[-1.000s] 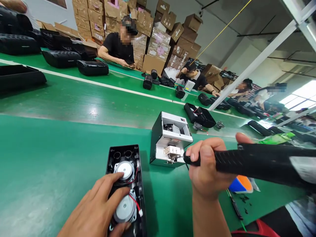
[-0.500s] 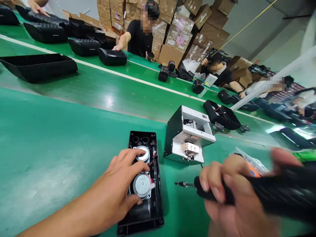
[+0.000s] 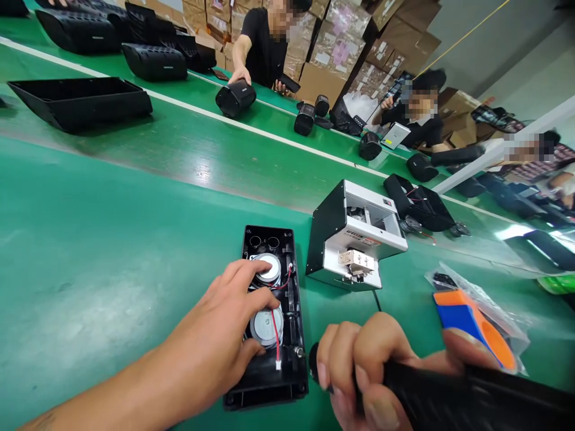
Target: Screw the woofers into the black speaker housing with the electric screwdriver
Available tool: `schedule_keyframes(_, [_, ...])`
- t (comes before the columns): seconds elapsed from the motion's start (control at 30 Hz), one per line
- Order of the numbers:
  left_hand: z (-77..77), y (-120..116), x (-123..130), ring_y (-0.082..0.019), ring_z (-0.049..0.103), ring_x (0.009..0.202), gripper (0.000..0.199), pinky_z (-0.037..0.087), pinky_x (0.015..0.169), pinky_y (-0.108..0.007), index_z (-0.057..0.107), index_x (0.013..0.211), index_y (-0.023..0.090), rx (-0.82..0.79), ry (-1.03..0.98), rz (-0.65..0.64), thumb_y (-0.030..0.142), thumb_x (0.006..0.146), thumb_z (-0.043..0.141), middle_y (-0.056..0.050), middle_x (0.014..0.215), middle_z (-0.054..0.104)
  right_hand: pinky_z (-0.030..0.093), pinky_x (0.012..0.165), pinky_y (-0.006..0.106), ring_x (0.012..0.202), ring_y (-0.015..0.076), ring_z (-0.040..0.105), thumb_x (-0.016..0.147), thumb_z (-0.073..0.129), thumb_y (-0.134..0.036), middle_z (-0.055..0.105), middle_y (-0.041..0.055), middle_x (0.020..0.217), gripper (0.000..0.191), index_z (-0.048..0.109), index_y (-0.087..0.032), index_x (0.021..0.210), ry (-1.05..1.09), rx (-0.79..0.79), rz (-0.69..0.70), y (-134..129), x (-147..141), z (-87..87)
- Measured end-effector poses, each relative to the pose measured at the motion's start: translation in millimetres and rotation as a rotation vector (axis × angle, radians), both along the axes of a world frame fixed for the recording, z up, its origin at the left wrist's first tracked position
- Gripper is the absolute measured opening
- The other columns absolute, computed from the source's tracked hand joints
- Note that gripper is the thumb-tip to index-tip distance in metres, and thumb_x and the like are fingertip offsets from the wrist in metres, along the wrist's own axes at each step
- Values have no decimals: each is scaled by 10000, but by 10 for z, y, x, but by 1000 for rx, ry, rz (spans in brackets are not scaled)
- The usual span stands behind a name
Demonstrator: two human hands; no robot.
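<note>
A black speaker housing point(image 3: 283, 383) lies open side up on the green bench, with two round speaker drivers point(image 3: 268, 323) inside. A red wire with a white plug point(image 3: 278, 364) lies across the lower driver. My left hand point(image 3: 220, 323) rests over the housing, fingers spread: one fingertip touches the upper driver, and the thumb and forefinger lie around the lower one. My right hand point(image 3: 372, 365) is closed around a black electric screwdriver point(image 3: 476, 395). Its tip end point(image 3: 299, 352) is at the housing's right edge; whether it meets a screw, I cannot tell.
A white and black screw feeder machine point(image 3: 354, 239) stands behind the housing. To its right lie an orange and blue tape dispenser point(image 3: 471, 323) and plastic bags point(image 3: 489, 293). A conveyor point(image 3: 202, 155) beyond carries black speaker shells point(image 3: 81, 105). Co-workers point(image 3: 265, 54) sit across it.
My right hand has brought the screwdriver left, to the housing's edge. The red wire's plug now hangs lower across the driver. A co-worker across the conveyor has turned a speaker and moved it right.
</note>
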State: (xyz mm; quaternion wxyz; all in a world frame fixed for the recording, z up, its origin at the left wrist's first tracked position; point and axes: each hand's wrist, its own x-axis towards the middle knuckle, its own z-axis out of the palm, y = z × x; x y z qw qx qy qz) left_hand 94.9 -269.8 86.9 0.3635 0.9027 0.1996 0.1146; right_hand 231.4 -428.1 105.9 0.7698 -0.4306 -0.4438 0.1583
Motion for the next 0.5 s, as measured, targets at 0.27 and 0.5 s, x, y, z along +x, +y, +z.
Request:
schedule_keyframes(0.27, [-7,15,-9,-335,458,1622,617,546,1246,-625,716,1160,339,-5,-11,14,-103,729,722,-45,1671,508,490,537,293,591,132,567,1165,741,-262,567,-68,871,503,455,-388,1559,-3,-29,-69,142,-26,-98])
schedule_keyframes(0.5, [-113,40,3,-391,477,1598,606,528,1218,-731,727,1184,365,42,-31,3,-34,731,779,-43,1670,504,458,545,300,584,140,515,1110,788,-253,526,-78,839,397,540,-377,1394,-46,-36,-115,210,-54,-131])
